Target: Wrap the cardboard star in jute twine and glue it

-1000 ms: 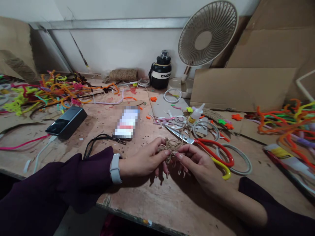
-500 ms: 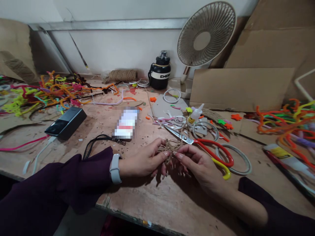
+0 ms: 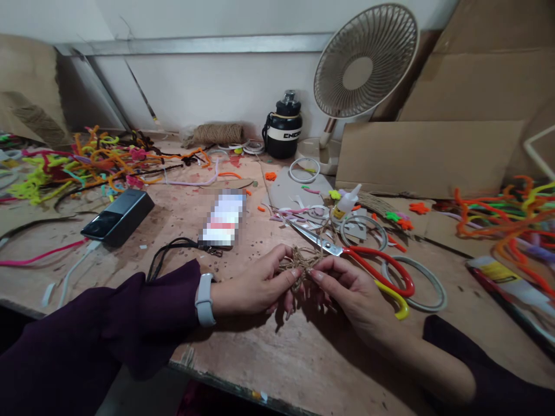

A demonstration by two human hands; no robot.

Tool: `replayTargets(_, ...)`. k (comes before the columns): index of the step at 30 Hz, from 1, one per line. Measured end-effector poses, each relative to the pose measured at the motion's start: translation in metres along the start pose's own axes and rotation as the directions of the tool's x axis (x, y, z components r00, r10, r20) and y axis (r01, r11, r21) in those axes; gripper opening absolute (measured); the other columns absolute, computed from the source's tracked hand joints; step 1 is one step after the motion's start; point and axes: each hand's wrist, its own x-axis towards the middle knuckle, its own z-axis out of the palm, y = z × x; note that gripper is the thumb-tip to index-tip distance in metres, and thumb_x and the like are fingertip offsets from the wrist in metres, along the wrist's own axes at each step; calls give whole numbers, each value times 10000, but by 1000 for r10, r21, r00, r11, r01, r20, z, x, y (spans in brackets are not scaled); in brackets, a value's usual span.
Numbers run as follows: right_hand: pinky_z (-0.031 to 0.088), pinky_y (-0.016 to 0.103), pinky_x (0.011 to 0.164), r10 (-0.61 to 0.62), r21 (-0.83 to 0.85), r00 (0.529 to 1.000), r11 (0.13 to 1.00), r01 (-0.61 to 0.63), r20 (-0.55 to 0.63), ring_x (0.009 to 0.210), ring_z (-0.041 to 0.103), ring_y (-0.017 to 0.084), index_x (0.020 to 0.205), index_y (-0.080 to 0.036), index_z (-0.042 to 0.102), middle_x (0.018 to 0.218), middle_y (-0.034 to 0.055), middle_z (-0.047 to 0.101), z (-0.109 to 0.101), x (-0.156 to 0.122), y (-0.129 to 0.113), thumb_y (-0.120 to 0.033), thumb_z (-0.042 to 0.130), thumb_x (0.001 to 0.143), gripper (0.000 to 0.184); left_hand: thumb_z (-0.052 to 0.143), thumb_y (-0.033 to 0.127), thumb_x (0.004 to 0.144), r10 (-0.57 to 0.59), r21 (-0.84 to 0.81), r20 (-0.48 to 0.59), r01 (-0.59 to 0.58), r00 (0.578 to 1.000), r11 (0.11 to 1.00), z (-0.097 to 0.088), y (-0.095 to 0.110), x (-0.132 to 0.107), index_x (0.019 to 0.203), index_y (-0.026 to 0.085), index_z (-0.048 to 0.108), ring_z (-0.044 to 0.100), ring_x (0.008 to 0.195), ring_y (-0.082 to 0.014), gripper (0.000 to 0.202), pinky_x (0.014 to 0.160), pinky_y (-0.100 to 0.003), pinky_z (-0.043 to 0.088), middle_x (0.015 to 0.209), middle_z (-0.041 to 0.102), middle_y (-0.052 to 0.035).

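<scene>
A small knotted piece of brown jute twine is held between both hands, just above the table's front part. My left hand pinches its left side between thumb and fingers. On the right side, my right hand grips the twine with thumb and forefinger. A strand runs up from the twine past the scissors, whose red handles lie beyond my right hand. Part of the twine is hidden by my fingers. Beside the scissors is a yellow curved handle or hook.
Rings, a small glue bottle and paper scraps lie beyond my hands. A phone and a black power bank are to the left. Pipe cleaners are heaped at back left. A fan and bottle stand behind.
The view has shifted very slightly. Both hands keep their pinch on the twine in nearly the same place.
</scene>
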Motion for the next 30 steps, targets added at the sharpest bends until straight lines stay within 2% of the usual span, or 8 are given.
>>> replayTargets(8, 370, 198, 460, -40, -51, 999, 998, 39, -16, 507, 486, 72, 768, -196, 573, 606, -39, 597, 1, 0, -1, -567, 794, 733, 433, 504, 476, 967, 7, -22, -4, -7, 1000, 1000, 2, -1, 0, 1013, 225, 357, 394, 322, -55, 294, 318, -125, 290, 519, 555, 94)
replayTargets(22, 359, 197, 452, -30, -14, 998, 999, 29, -53, 493, 479, 70, 788, -197, 587, 595, -44, 599, 3, -1, 2, -558, 800, 728, 423, 462, 442, 1003, 63, -59, -10, -64, 998, 996, 6, -10, -1, 1059, 230, 355, 387, 285, -59, 244, 316, -127, 350, 505, 568, 101)
replayTargets(27, 370, 200, 470, -18, 11, 999, 1000, 18, -47, 518, 493, 75, 808, -206, 597, 618, -44, 610, 3, 0, 4, -541, 800, 740, 398, 496, 519, 982, 22, -85, -36, -25, 999, 996, 7, -11, 0, 1070, 237, 347, 415, 290, -61, 330, 297, -118, 337, 530, 570, 98)
replayTargets(30, 368, 185, 497, 9, 64, 999, 998, -6, -42, 555, 495, 63, 850, -209, 616, 661, -45, 622, 4, 0, 3, -512, 808, 752, 371, 517, 602, 943, 56, -76, -84, -62, 995, 995, 7, -13, 1, 1071, 231, 351, 447, 322, -64, 426, 298, -117, 347, 561, 582, 80)
